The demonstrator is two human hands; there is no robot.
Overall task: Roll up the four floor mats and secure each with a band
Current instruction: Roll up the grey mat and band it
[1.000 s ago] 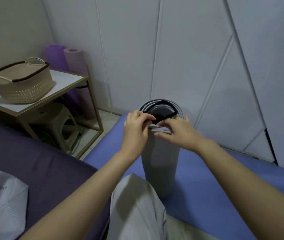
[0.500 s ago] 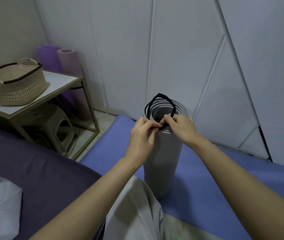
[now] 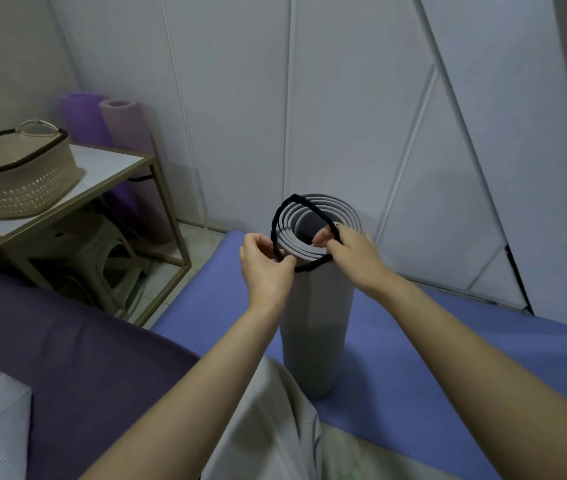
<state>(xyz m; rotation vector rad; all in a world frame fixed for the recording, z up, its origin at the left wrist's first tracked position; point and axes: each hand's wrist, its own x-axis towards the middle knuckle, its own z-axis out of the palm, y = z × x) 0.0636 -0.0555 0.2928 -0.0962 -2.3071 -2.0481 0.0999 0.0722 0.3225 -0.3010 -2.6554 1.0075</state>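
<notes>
Grey rolled foam mat (image 3: pixel 316 323) stands upright on flat blue floor mat (image 3: pixel 448 358), close to white panelled wall. Thin black elastic band (image 3: pixel 274 228) stretched as open loop over roll's top end, not yet around its body. Left hand (image 3: pixel 264 268) fingers pinch band's left side; right hand (image 3: pixel 354 254) fingers grip right side, thumb inside loop. Dark purple floor mat (image 3: pixel 67 341) lies flat at left. Two purple rolled mats (image 3: pixel 102 123) upright in corner behind desk (image 3: pixel 109 164) carrying cream woven basket (image 3: pixel 15 178).
</notes>
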